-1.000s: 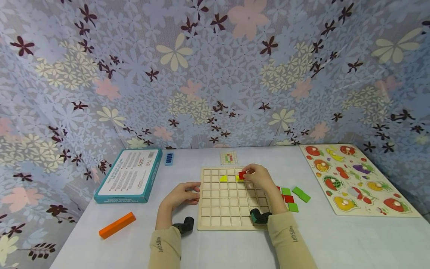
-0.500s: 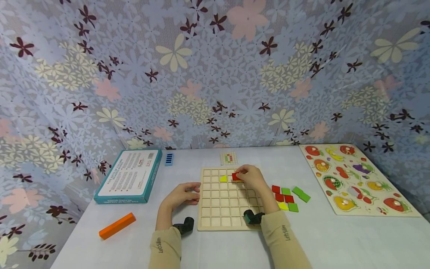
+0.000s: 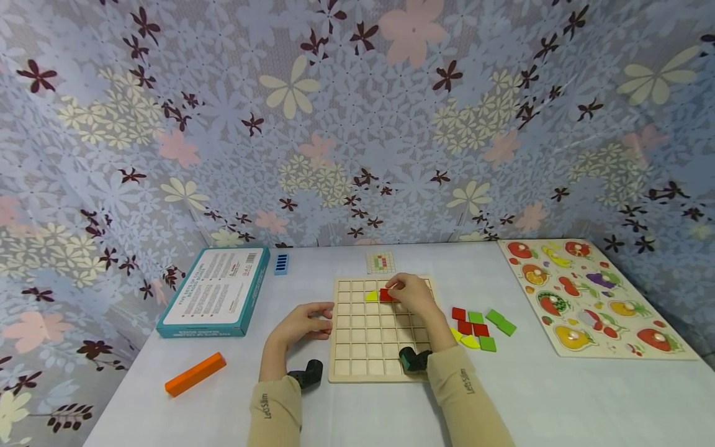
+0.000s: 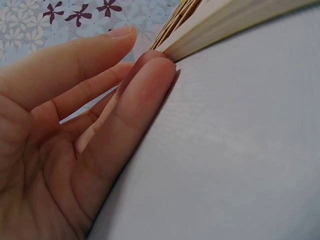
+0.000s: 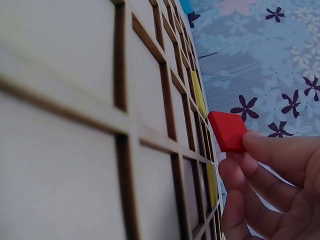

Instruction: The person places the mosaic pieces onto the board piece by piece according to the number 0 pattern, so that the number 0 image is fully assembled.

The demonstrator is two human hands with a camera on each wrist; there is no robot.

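Observation:
My right hand [image 3: 412, 294] pinches a red square tile [image 5: 228, 131] between thumb and fingers, over the second row of a wooden grid board [image 3: 364, 349]. A yellow piece [image 3: 371, 297] with a curved edge lies in a cell just left of the red tile. The right wrist view shows a second yellow piece [image 5: 211, 184] in the grid, hidden behind the hand in the head view. At the board's left edge rests my left hand [image 3: 301, 325], fingers relaxed; in the left wrist view its fingertips [image 4: 150, 75] are right at the board's side.
Loose red, green and yellow tiles [image 3: 481, 330] lie right of the board. Behind it is a small pattern card [image 3: 381, 262]. A boxed set [image 3: 215, 292], a blue piece [image 3: 281, 264] and an orange bar [image 3: 195, 374] sit left; a fruit puzzle board [image 3: 592, 304] lies right.
My right hand has carried the red tile leftward along the second row, towards the left yellow piece. More loose tiles on the right have come into sight. The left hand has stayed put.

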